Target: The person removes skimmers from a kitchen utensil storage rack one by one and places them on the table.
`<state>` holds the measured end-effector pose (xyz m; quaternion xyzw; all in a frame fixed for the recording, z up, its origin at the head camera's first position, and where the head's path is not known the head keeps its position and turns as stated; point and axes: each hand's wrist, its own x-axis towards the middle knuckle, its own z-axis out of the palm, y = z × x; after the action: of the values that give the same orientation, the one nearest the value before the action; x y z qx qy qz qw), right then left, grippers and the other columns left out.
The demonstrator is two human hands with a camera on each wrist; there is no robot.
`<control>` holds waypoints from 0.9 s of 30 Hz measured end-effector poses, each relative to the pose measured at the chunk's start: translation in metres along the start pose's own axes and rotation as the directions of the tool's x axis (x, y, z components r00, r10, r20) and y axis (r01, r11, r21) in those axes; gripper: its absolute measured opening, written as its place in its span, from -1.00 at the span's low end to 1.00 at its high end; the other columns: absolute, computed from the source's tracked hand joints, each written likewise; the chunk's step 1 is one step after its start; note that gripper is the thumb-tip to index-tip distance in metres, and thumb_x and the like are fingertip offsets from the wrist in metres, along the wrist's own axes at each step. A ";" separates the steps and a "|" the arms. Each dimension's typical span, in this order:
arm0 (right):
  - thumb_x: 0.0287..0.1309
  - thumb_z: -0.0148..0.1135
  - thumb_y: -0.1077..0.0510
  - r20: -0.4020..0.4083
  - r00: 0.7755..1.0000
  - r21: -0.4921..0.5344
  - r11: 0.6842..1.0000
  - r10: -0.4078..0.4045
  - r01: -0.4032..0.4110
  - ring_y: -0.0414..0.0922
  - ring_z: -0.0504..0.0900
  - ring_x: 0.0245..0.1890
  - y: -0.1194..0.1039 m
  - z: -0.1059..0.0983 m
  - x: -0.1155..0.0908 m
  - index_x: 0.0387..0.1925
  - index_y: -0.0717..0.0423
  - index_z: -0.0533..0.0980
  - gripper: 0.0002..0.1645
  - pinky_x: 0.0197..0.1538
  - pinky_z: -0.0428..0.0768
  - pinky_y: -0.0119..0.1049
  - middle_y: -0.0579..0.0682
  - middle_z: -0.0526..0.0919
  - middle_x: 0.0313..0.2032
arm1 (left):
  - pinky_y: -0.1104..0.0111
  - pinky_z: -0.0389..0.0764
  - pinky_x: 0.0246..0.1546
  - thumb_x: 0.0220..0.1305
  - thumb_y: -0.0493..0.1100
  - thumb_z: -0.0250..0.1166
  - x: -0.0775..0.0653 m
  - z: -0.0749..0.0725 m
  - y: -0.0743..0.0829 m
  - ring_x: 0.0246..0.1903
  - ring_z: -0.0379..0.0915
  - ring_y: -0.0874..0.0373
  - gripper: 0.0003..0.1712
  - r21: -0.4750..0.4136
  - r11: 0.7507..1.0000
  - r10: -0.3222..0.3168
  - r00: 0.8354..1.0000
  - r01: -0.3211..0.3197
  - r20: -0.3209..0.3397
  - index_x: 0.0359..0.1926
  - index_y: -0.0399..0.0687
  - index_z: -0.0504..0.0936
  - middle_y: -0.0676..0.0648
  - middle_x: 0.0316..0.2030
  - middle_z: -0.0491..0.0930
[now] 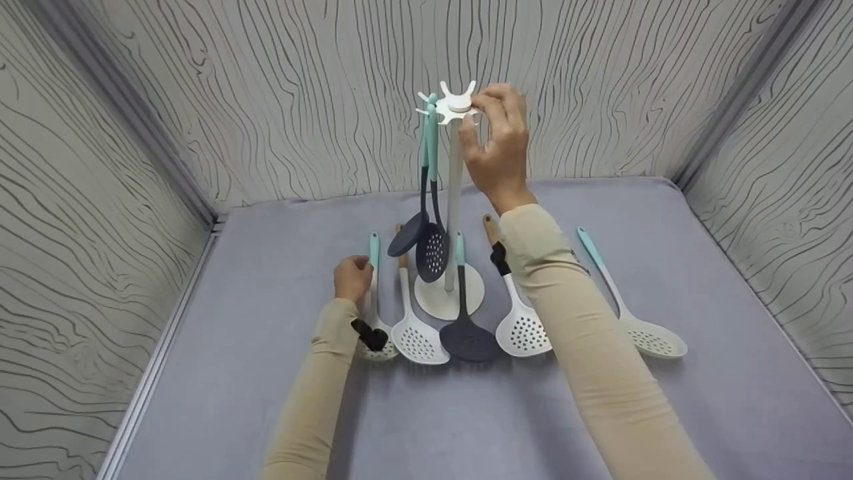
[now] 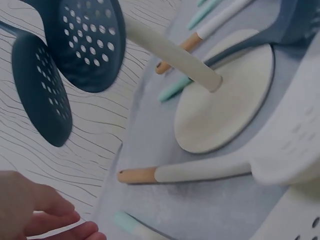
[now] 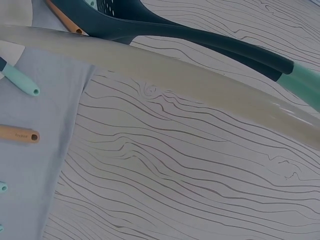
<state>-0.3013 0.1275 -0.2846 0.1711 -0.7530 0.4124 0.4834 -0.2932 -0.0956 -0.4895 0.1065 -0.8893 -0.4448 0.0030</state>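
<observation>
My right hand [image 1: 500, 137] is at the top of a white utensil rack [image 1: 455, 180], its thumb and fingers pinching the edge of the hook ring [image 1: 458, 103]. Two dark slotted utensils with mint handles [image 1: 432, 143] hang from the ring's left side; in the left wrist view their perforated heads [image 2: 87, 42] show. My left hand [image 1: 352, 279] hovers beside the mint handle [image 1: 374, 247] of the leftmost white skimmer. The left wrist view shows its fingers [image 2: 55, 202] loosely bent, apart from that handle [image 2: 127, 222]. The right hand is out of its own wrist view.
On the grey cloth [image 1: 266, 400] lie a white skimmer with wooden handle [image 1: 420, 340], a dark turner [image 1: 468, 340], another wooden-handled skimmer [image 1: 523, 330] partly behind the right arm, and a mint-handled white one [image 1: 656, 339]. Wood-patterned panels [image 1: 300, 100] stand around.
</observation>
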 end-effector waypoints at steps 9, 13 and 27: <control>0.15 -0.02 0.12 0.037 0.999 -0.059 0.998 0.040 -0.038 0.06 0.52 0.06 -0.002 -0.003 0.000 -0.20 0.30 0.60 -0.62 0.54 0.19 -0.24 0.21 0.58 -0.13 | 0.12 0.62 0.06 0.29 -0.32 0.10 -0.008 -0.001 0.016 -0.03 0.61 -0.15 -0.68 -0.073 0.985 0.148 0.984 -0.156 -0.100 -0.02 -0.39 0.63 -0.34 -0.07 0.68; 0.17 -0.03 0.13 0.053 0.997 -0.068 0.996 0.057 -0.053 0.05 0.52 0.12 -0.004 -0.004 0.000 -0.19 0.28 0.60 -0.63 0.58 0.09 -0.21 0.20 0.60 -0.10 | 0.15 0.66 -0.02 0.30 -0.32 0.10 -0.013 -0.001 0.025 -0.08 0.64 -0.14 -0.70 -0.108 0.969 0.209 0.969 -0.223 -0.130 -0.05 -0.39 0.65 -0.33 -0.11 0.69; 0.20 -0.06 0.15 0.045 0.998 -0.064 0.997 0.040 -0.037 0.08 0.53 0.13 -0.002 -0.003 0.000 -0.18 0.31 0.60 -0.62 0.54 0.21 -0.21 0.23 0.61 -0.09 | 0.14 0.64 0.07 0.29 -0.33 0.10 -0.022 -0.002 0.042 -0.03 0.63 -0.14 -0.69 -0.172 0.925 0.319 0.939 -0.339 -0.130 -0.04 -0.41 0.63 -0.35 -0.09 0.68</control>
<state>-0.2981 0.1282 -0.2830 0.1508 -0.7797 0.3936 0.4631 -0.2792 -0.0682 -0.4528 -0.0231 -0.8461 -0.5158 0.1322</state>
